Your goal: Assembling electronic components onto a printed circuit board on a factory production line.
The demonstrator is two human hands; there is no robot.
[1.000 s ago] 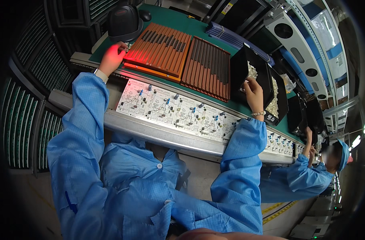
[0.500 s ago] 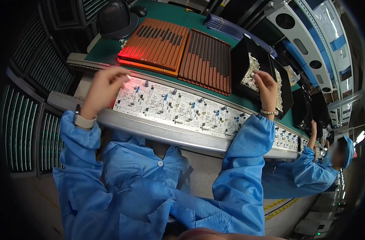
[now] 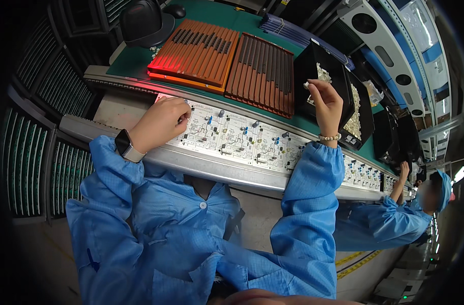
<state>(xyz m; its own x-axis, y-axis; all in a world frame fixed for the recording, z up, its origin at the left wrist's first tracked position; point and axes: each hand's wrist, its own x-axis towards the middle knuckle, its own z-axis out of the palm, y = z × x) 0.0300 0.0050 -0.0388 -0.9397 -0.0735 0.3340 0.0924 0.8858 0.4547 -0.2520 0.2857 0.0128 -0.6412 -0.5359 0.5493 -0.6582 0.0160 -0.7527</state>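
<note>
The left hand (image 3: pixel 161 122), fingers pinched onto the white populated circuit board's (image 3: pixel 232 137) left end, lies nearer it than the right hand (image 3: pixel 326 101), which grips a small white part (image 3: pixel 306 85) above the black plastic parts bin (image 3: pixel 313 68)

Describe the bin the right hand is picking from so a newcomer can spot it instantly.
Start at the two ribbed orange-brown trays on the green bench behind the circuit board. Just right of them stands a row of black bins; the right hand is raised at the first, the black bin. It alone touches the trays' side and holds small pale parts.
</note>
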